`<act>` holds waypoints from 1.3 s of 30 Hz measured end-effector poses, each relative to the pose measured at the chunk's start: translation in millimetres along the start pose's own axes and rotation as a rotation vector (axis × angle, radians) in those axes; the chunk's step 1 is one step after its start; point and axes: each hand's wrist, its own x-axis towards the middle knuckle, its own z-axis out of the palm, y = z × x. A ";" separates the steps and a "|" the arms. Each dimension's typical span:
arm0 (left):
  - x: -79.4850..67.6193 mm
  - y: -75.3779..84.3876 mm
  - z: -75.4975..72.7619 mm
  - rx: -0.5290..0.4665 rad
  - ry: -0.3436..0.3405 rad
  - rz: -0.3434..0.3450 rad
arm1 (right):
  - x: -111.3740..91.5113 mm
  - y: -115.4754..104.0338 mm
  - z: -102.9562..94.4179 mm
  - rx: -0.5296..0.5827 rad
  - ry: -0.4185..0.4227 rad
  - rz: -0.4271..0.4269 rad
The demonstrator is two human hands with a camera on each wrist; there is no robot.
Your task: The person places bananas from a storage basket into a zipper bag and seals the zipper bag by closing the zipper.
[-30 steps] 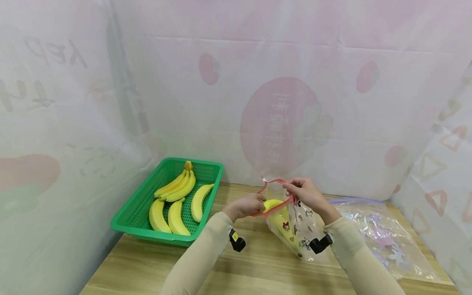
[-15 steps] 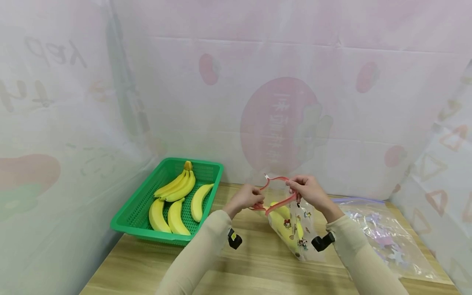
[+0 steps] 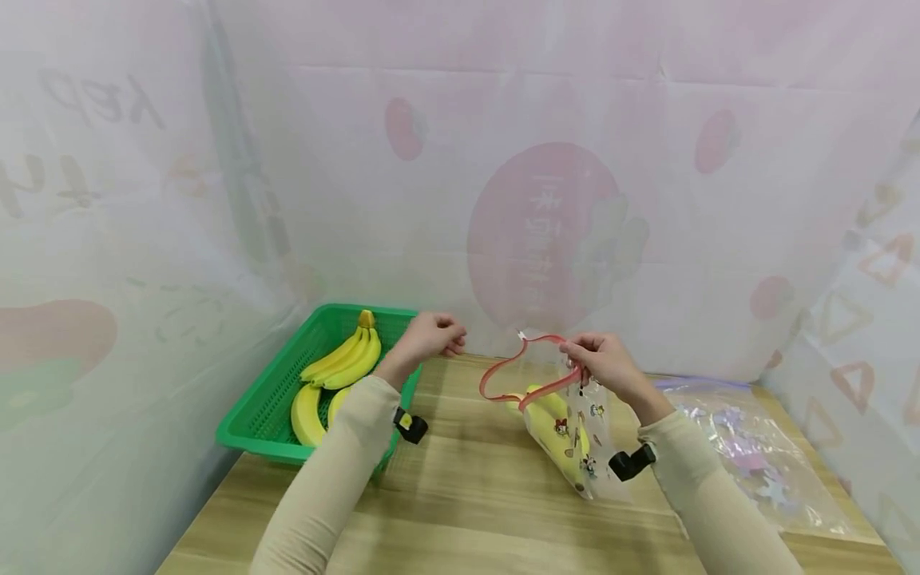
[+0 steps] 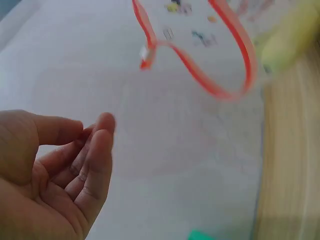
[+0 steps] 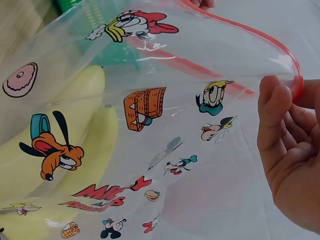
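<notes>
My right hand [image 3: 605, 364] pinches the red rim of a clear zip bag [image 3: 593, 431] printed with cartoon figures. The bag's mouth gapes toward the left, its white slider [image 3: 521, 335] at the back corner. Inside lie yellow bananas [image 5: 65, 135], seen through the plastic in the right wrist view. My left hand [image 3: 430, 337] is in the air by the right rim of a green basket [image 3: 247, 449], fingers loosely curled with nothing between them, as the left wrist view [image 4: 70, 165] also shows. In the basket are a bunch of bananas [image 3: 348, 359] and a single banana [image 3: 307, 417]; my left forearm covers others.
A large clear bag [image 3: 747, 455] with a purple top edge and pastel pieces inside lies flat on the wooden table [image 3: 467, 511] at the right. Printed cloth walls [image 3: 402, 239] stand behind and on both sides.
My left hand has let go of the bag's rim and moved left and up toward the basket. My right hand keeps its grip on the rim; the bananas have settled deeper in the bag.
</notes>
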 end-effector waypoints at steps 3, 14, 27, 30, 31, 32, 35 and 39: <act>7.0 -14.6 -20.8 0.035 0.055 -0.050 | 0.6 -0.9 0.0 0.002 0.007 0.013; 13.8 -89.7 -63.1 0.187 0.034 -0.314 | -3.7 3.3 6.7 0.000 0.014 -0.005; 15.6 -120.9 -68.4 0.357 0.061 -0.467 | -15.1 -15.8 11.1 0.010 -0.004 0.009; 14.0 -125.9 -68.7 0.380 0.048 -0.484 | -20.0 -26.2 13.1 -0.010 -0.015 0.000; 13.3 -127.3 -68.7 0.380 0.044 -0.492 | -20.7 -27.6 13.6 -0.013 -0.018 -0.004; 13.1 -129.1 -68.8 0.376 0.041 -0.501 | -20.9 -27.9 13.9 -0.012 -0.021 -0.006; 13.1 -134.1 -69.0 0.384 0.024 -0.513 | -18.2 -22.0 13.9 0.009 -0.027 -0.008; 13.2 -140.6 -68.9 0.417 -0.012 -0.529 | -12.2 -6.8 12.4 0.038 -0.027 0.001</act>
